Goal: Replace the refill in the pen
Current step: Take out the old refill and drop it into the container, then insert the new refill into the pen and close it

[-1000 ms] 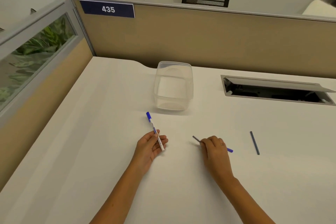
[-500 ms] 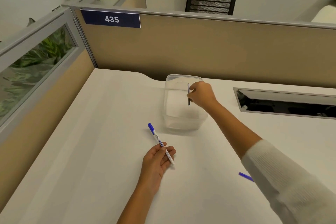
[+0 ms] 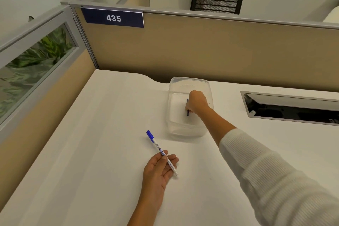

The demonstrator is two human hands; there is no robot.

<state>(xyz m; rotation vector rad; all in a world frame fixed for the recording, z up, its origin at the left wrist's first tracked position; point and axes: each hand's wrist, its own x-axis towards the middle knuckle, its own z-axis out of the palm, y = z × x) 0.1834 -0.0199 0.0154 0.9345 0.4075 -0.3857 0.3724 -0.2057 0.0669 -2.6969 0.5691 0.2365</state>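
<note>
Pen (image 3: 161,153) with a white barrel and a blue cap lies across the fingers of the left hand (image 3: 159,168), which rests palm-up on the white desk (image 3: 91,143) nearest the camera; the thumb presses the barrel against the fingers, so the hand holds it lightly, the capped end pointing up and to the left past the fingertips and the plain end jutting out to the right. Farther on, the right arm in a white ribbed sleeve (image 3: 266,170) reaches out over the desk to a clear plastic container (image 3: 172,115) that stands open on the surface. Inside it, the right hand (image 3: 196,101) is closed in a pinch on a thin dark blue refill (image 3: 187,112), which stands nearly upright with its lower end close to the container floor; whether it touches the floor is not clear. To the right, a cable hatch (image 3: 293,108) with a metal frame is set into the desk. Behind everything runs a beige partition (image 3: 201,46) carrying a dark blue sign (image 3: 112,18) that reads 435.
</note>
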